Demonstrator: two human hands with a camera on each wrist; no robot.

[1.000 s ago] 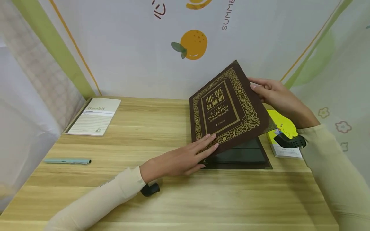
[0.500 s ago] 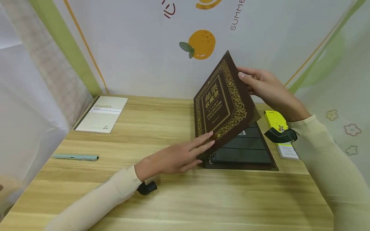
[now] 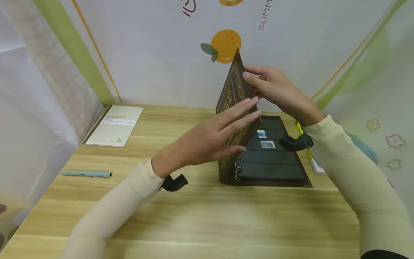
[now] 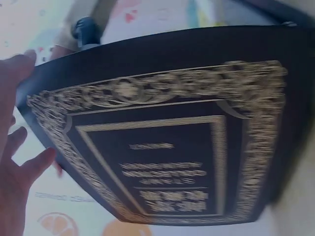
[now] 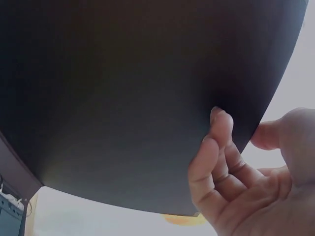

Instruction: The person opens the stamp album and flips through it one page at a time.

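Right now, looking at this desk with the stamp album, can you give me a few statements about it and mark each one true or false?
1. The album's front cover is lifted nearly upright. True.
2. The right hand pinches the cover's top edge. True.
3. The left hand holds the green pen. False: the pen lies alone on the desk; the left hand's straight fingers rest against the cover.
4. The open page shows no stamps. False: two small stamps sit on it.
5. A lined notepad lies at the back left. True.

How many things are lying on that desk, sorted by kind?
Stamp albums: 1, cover held upright by the right hand and left hand
Notepads: 1
Pens: 1
Yellow booklets: 1, mostly hidden
Stamps on the page: 2
Total: 6
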